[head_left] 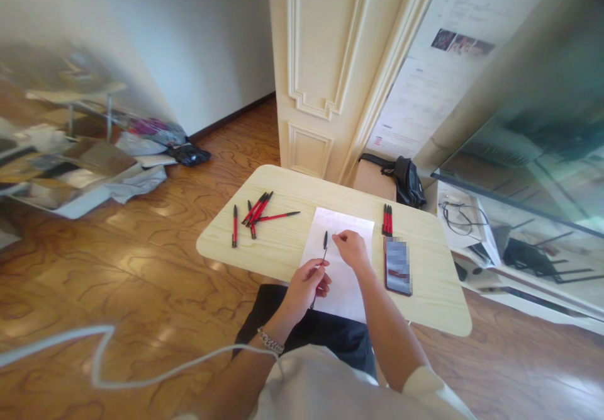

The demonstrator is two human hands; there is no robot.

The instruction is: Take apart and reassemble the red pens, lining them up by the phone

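Pen point(325, 240) mid hidden by L hand point(306, 284), any item in R hand point(350, 247) too small to ID, phone scrn point(397, 267) pixelated.

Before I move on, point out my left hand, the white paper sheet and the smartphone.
Left hand point(306, 286): head view, on the back of the hand.
White paper sheet point(345, 289): head view, on its bare surface, right of the left hand.
Smartphone point(397, 266): head view, on its screen.
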